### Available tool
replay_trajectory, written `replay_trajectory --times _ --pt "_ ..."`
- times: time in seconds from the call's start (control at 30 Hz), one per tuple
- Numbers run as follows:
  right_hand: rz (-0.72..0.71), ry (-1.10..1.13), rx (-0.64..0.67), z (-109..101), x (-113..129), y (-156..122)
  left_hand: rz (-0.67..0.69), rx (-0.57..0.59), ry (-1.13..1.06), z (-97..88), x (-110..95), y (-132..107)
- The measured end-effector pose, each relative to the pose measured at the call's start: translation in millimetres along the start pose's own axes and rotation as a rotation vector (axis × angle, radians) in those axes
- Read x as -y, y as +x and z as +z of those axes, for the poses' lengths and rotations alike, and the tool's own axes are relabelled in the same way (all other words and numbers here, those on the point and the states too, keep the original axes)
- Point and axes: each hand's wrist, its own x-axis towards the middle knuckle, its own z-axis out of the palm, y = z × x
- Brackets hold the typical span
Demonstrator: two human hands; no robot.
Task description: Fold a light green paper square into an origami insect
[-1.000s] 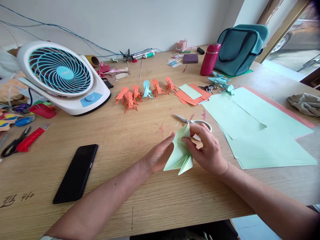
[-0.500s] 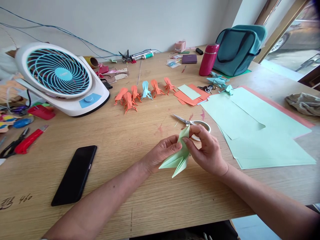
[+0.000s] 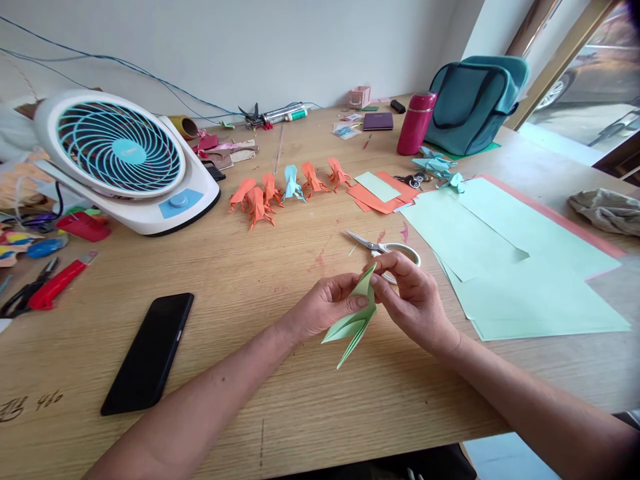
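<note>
A light green folded paper (image 3: pixel 350 325) is held above the table between both hands, its layered points hanging down toward me. My left hand (image 3: pixel 325 305) pinches its left side, thumb lying across the front. With thumb and index finger, my right hand (image 3: pixel 413 297) grips the upper right edge; the other fingers curl behind. Scissors (image 3: pixel 377 248) with pale handles lie just beyond the right hand, which partly hides them. Farther back stand several orange folded paper figures (image 3: pixel 259 207) and a light blue one (image 3: pixel 292 183).
Large green sheets (image 3: pixel 540 293) cover the right side. Behind them are orange paper pieces (image 3: pixel 365 199), keys (image 3: pixel 415 180), a pink bottle (image 3: pixel 417 123) and a teal bag (image 3: pixel 475 107). To the left are a phone (image 3: pixel 149 353), a fan (image 3: pixel 125 153) and a red-handled cutter (image 3: pixel 60 283).
The green paper has turned more edge-on, and its lower points have swung down and slightly left. Both hands keep their pinch, with the right hand a little lower.
</note>
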Motion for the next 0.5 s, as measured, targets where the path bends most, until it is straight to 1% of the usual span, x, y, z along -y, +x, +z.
replay_trajectory --times 0.1,0.2,0.3,0.4,0.5 --pt "-0.014 0.006 0.025 -1.6 2.3 0.8 0.031 0.03 0.146 0.0 -2.8 -1.6" --pt "-0.044 -0.023 0.064 -3.2 5.1 1.6 0.03 0.05 0.228 -0.5 -3.9 -3.4" --pt "-0.029 -0.028 0.06 -3.5 5.1 0.8 0.033 0.084 0.239 0.3 -5.0 -6.1" --pt "0.007 0.016 0.043 -3.0 3.2 -1.1 0.038 0.125 0.233 2.0 -6.4 -8.4" --pt "0.003 0.036 0.042 -2.8 3.4 -2.2 0.034 0.095 0.214 2.5 -6.0 -8.3"
